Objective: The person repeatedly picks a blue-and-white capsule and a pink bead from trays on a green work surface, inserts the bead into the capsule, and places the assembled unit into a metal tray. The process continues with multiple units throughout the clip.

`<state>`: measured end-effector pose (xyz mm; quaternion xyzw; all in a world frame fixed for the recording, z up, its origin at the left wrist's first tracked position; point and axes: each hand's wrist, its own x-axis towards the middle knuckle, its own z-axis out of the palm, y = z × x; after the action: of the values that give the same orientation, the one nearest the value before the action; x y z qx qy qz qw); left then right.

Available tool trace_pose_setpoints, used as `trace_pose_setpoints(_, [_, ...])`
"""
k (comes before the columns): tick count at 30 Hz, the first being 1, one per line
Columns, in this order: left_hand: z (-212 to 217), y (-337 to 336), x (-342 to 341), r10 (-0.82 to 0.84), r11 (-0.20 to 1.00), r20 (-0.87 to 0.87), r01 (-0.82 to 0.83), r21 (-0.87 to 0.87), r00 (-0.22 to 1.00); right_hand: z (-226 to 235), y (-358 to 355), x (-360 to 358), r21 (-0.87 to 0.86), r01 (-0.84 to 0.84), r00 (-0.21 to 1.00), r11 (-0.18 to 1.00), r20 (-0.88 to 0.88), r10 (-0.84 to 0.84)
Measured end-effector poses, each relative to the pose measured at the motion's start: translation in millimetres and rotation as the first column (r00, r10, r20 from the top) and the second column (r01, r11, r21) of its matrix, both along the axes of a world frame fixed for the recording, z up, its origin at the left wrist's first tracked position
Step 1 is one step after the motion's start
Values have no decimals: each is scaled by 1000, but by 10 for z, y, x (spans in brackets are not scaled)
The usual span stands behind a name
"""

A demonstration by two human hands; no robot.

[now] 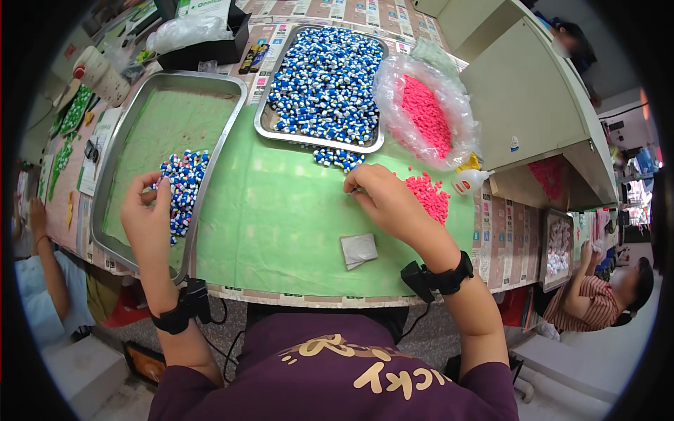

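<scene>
My left hand is over the metal tray on the left, its thumb and fingers curled together beside a heap of small blue-and-white pieces with pink bits. Whatever those fingers hold is too small to make out. At the near edge of a small pile of blue-and-white pieces, my right hand has its fingertips pinched. A small dark spot shows at them, but its kind is unclear. Loose pink pieces lie just right of that hand.
A second metal tray, full of blue-and-white pieces, stands at the back. Beside it are an open plastic bag of pink pieces and a white squeeze bottle. A white square pad lies on the green cloth. Other people sit at both sides.
</scene>
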<state>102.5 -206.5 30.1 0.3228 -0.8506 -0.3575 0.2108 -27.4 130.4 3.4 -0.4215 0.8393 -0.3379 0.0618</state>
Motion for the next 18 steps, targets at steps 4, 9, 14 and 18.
trace_pose_setpoints(4, [6, 251, -94, -284, 865, -149, 187, -465, 947, 33, 24, 22, 11, 11, 999, 1000, 51, -12])
trace_pose_setpoints(9, [135, 1212, -261, -592, 642, -290, 658, 393, 752, 203, 75, 53, -86, 32, 992, 996, 125, -21])
trace_pose_setpoints(14, [12, 1544, -339, -510, 74, -518, 634, 770, 687, 620, 3, 320, -292, -111, 987, 950, 77, 139])
trace_pose_setpoints(18, [24, 1493, -354, -523, 93, -466, 591, 801, 713, 595, 82, 303, -371, 5, 992, 929, 116, 41])
